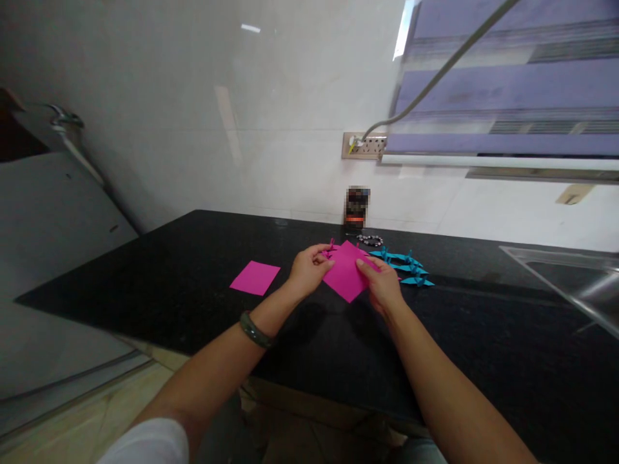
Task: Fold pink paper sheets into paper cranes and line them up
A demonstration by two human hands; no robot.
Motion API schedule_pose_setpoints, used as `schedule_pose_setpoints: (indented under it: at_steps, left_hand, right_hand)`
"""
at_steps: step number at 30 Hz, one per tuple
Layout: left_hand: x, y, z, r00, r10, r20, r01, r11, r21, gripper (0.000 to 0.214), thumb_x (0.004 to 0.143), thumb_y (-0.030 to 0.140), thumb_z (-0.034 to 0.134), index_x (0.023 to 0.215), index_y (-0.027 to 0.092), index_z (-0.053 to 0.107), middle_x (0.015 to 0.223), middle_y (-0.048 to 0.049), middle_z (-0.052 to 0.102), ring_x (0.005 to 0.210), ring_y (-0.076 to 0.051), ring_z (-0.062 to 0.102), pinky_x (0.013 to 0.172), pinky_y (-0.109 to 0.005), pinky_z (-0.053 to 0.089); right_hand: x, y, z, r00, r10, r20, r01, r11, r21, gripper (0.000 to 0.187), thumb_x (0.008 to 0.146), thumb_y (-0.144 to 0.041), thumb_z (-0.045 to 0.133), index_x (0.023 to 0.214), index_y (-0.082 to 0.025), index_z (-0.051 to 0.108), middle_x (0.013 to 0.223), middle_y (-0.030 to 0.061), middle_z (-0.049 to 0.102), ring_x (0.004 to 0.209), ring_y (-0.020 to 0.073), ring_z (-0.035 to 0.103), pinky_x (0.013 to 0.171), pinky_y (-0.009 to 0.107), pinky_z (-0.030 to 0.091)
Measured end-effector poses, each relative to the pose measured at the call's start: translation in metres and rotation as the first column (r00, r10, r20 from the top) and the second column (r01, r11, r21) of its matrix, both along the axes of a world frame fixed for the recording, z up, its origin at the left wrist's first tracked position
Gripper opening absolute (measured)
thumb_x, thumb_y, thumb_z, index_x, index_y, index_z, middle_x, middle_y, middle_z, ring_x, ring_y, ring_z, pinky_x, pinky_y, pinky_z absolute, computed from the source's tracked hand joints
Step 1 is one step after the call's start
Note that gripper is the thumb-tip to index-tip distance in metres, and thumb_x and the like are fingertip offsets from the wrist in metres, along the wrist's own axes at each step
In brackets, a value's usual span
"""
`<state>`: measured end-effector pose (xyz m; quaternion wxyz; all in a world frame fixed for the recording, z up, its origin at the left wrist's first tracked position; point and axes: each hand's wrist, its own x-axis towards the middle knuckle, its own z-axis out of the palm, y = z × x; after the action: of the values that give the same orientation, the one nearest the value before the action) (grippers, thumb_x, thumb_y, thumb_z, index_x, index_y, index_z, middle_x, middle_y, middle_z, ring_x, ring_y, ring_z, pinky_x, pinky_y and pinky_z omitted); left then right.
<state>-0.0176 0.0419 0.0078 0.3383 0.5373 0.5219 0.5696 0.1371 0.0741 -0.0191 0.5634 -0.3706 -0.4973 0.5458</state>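
Note:
A pink square sheet of paper (344,270) is held up over the black countertop (193,283), turned like a diamond. My left hand (308,267) pinches its left corner and my right hand (382,282) pinches its right edge. Both hands have their fingers closed on the sheet. A small pink folded paper piece (331,248) shows just behind my left fingers. A second pink square (255,278) lies flat on the counter to the left of my left hand.
Blue folded paper cranes (406,265) lie right of my hands, with a beaded bracelet (370,240) and a small dark jar (358,206) behind. A steel sink (570,270) is at the far right. A wall socket with a cable (362,144) is above.

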Motion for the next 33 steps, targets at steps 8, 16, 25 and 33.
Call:
schedule_pose_setpoints:
  at_steps: [8,16,25,33]
  left_hand:
    - [0.001,0.016,-0.016,0.737,-0.161,0.657,0.555,0.7,-0.45,0.081,0.06,0.077,0.028,0.091,0.009,0.058,0.086,-0.0183,0.062,0.077,-0.025,0.06,0.067,-0.039,0.046]
    - [-0.019,0.014,-0.016,0.652,-0.281,0.705,0.546,0.819,-0.179,0.023,0.075,0.02,0.054,0.094,0.008,0.06,0.093,-0.0137,0.064,0.078,-0.019,0.062,0.074,-0.031,0.048]
    - [-0.006,0.005,-0.022,0.703,-0.323,0.634,0.522,0.84,-0.151,0.022,0.076,0.027,0.055,0.091,0.012,0.06,0.088,-0.0105,0.064,0.07,-0.016,0.061,0.068,-0.032,0.049]
    - [0.003,0.001,-0.024,0.755,-0.326,0.569,0.499,0.849,-0.175,0.045,0.067,0.047,0.059,0.095,0.012,0.06,0.089,-0.0111,0.063,0.075,-0.017,0.06,0.063,-0.029,0.049]
  right_hand:
    - [0.015,-0.004,0.017,0.789,-0.335,0.515,-0.208,0.643,0.737,0.021,0.078,-0.021,0.051,0.093,-0.024,0.065,0.088,0.0035,0.066,0.086,0.0175,0.054,0.084,0.038,0.036]
    - [-0.001,-0.024,0.016,0.641,-0.254,0.724,-0.454,0.635,0.625,0.018,0.078,-0.021,0.053,0.092,-0.022,0.064,0.084,0.0045,0.064,0.086,0.0179,0.05,0.079,0.034,0.036]
    - [0.003,-0.008,0.004,0.73,-0.423,0.537,0.002,0.787,0.617,0.019,0.063,-0.033,0.066,0.066,-0.018,0.057,0.096,0.0074,0.053,0.094,0.0211,0.047,0.081,0.035,0.036]
    - [0.008,-0.003,0.001,0.772,-0.133,0.622,-0.057,0.959,0.276,0.025,0.065,-0.038,0.061,0.061,-0.016,0.051,0.055,-0.0028,0.046,0.051,0.0105,0.041,0.049,0.022,0.033]
